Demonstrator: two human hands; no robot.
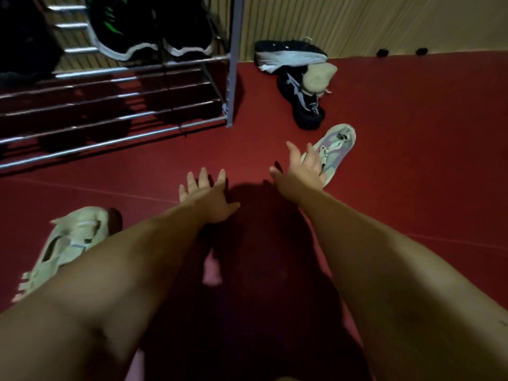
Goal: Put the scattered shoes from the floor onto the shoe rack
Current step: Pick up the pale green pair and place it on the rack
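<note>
— Where were your fingers?

— My left fingers [204, 178] were spread and slack above the dark red floor [412, 160], holding nothing. My right fingers [293, 155] were stretched straight, also released, over the near end of a pale green-and-lilac knit sneaker [336, 147]. Whether they touched it, I couldn't tell.

— And the other shoes?

— A cream knit sneaker [68, 240] lay left of and behind my left fingers. A chunky black sneaker [302, 105] lay beyond my right fingers. The silver metal-tube shoe rack [137, 138] stood ahead-left of my left fingers, with a black pair [154, 37] on it.
</note>
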